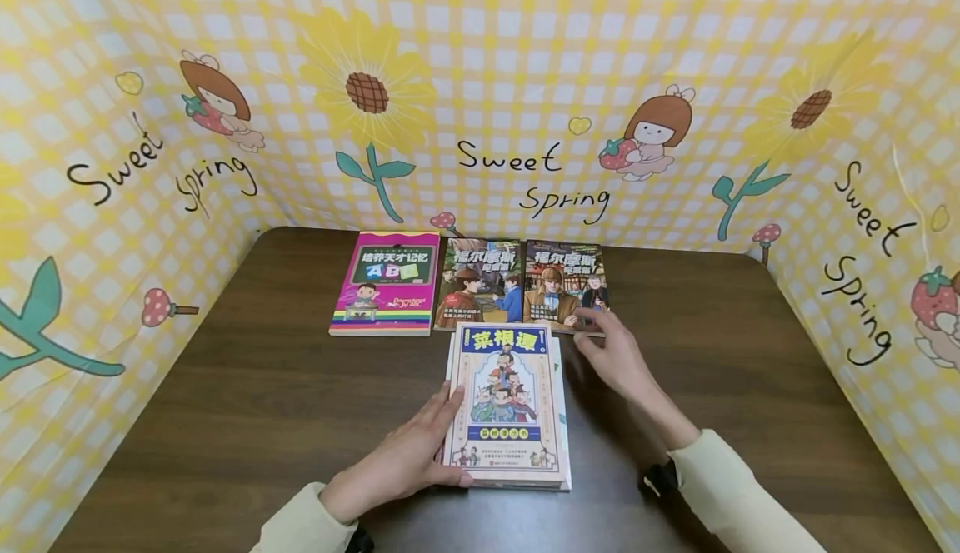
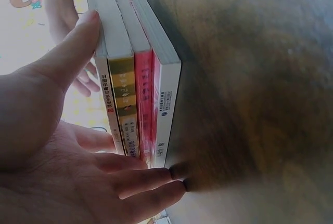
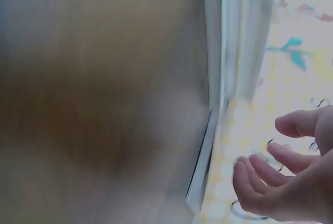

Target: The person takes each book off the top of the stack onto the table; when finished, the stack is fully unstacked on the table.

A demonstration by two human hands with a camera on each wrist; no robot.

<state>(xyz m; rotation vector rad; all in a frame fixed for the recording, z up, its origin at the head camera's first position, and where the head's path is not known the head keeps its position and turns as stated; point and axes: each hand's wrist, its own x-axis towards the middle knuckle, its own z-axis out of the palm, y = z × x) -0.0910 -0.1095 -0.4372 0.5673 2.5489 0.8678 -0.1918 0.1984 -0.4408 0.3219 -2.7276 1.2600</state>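
Observation:
A stack of several books stands on the dark wood table, topped by a cream and blue comic-style book [image 1: 510, 403]. My left hand [image 1: 412, 453] rests against the left side of the stack, its fingers stretched along the spines and its thumb at the near corner. In the left wrist view, a gold spine [image 2: 122, 94] and a red spine [image 2: 144, 99] show between paler ones. My right hand [image 1: 618, 357] is right of the stack's far end, fingers loosely bent and holding nothing. Its fingertips overlap the lower corner of a detective book [image 1: 551, 286] in the head view.
Behind the stack, a pink book with a chalkboard cover [image 1: 386, 286] and another detective book [image 1: 480, 286] lie in a row with the first one. Yellow checked cloth [image 1: 510, 120] walls in the back and sides of the table [image 1: 247, 386].

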